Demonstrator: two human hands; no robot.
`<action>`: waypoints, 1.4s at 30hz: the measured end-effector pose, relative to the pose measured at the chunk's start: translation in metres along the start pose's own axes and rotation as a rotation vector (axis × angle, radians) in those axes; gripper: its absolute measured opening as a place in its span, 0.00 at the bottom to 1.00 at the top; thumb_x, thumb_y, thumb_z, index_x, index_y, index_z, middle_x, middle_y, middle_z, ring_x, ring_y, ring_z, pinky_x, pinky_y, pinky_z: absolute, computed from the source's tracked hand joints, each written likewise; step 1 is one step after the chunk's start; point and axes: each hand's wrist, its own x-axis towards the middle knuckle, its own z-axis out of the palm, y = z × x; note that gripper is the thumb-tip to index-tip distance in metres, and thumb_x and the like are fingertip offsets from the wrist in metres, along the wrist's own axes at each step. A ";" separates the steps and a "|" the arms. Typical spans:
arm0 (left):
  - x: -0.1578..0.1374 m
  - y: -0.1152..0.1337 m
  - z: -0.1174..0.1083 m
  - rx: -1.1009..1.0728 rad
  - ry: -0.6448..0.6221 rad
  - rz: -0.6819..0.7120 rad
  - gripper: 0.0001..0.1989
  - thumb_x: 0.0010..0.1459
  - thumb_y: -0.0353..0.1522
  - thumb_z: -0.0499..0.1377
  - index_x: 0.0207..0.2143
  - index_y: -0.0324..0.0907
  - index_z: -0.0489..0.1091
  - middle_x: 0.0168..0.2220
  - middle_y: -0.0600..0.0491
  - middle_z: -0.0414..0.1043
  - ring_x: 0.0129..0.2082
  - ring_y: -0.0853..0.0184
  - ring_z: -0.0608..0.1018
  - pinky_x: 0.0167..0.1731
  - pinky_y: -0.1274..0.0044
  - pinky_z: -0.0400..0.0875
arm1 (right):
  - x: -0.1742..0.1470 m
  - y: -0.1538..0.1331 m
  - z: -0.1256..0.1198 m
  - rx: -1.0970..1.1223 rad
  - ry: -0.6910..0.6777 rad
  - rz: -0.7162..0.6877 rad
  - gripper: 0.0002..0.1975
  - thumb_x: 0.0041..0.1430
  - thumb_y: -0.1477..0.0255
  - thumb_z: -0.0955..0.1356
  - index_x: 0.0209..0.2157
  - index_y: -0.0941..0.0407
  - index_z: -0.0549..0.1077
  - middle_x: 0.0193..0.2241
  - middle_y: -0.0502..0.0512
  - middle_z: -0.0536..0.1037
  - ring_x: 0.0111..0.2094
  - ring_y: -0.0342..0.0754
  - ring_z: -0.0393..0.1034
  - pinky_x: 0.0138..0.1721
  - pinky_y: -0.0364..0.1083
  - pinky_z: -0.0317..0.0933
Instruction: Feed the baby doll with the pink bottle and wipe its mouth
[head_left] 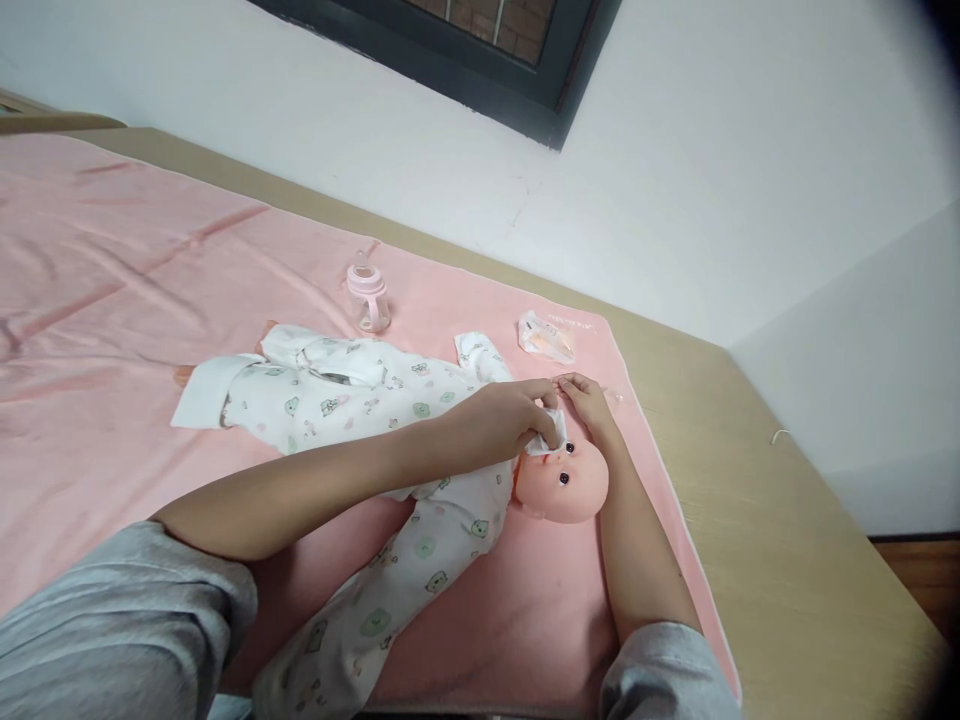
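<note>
A bald baby doll (581, 490) lies on its back, its head to the right, in a white suit (420, 395) printed with small green and pink figures. My left hand (517, 420) reaches across its chest and pinches a white wipe (545, 440) against the face near the mouth. The wipe hides part of the face. On the far side of the head is my right hand (589, 403), fingers stretched toward the left hand. Its fingertips are close to the left fingers, and I see nothing held in it.
A pink-lidded baby bottle (368, 298) stands beyond the doll's legs. A crumpled clear packet (546, 338) lies past my hands. Everything rests on a pink blanket (112, 260) over a wooden surface (712, 440). Behind are a white wall (660, 200) and a dark window frame (555, 90).
</note>
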 end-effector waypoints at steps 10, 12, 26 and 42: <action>0.000 -0.005 0.004 0.011 0.019 -0.023 0.20 0.53 0.20 0.48 0.31 0.43 0.79 0.42 0.53 0.69 0.29 0.75 0.69 0.31 0.80 0.62 | -0.001 -0.001 0.000 0.024 0.002 0.005 0.15 0.51 0.59 0.69 0.33 0.55 0.76 0.34 0.55 0.80 0.37 0.48 0.73 0.48 0.50 0.66; 0.000 -0.005 0.003 0.015 0.025 -0.010 0.20 0.54 0.19 0.48 0.32 0.43 0.78 0.42 0.53 0.69 0.29 0.75 0.70 0.32 0.80 0.62 | -0.001 -0.002 0.000 0.012 0.002 -0.002 0.15 0.51 0.58 0.69 0.33 0.55 0.77 0.34 0.55 0.80 0.37 0.48 0.73 0.48 0.50 0.66; -0.004 0.003 -0.048 0.149 0.326 -0.005 0.15 0.61 0.25 0.53 0.39 0.46 0.79 0.49 0.50 0.69 0.51 0.64 0.70 0.51 0.71 0.67 | -0.024 -0.080 -0.009 -0.037 0.028 -0.157 0.17 0.52 0.56 0.71 0.38 0.54 0.76 0.40 0.57 0.80 0.43 0.51 0.74 0.47 0.52 0.68; -0.018 0.007 -0.075 0.264 0.093 -0.078 0.13 0.65 0.29 0.54 0.43 0.45 0.79 0.59 0.48 0.66 0.60 0.57 0.64 0.58 0.65 0.62 | -0.119 -0.191 0.050 -0.689 0.029 -0.829 0.13 0.62 0.68 0.68 0.49 0.46 0.71 0.52 0.54 0.74 0.58 0.56 0.64 0.58 0.59 0.63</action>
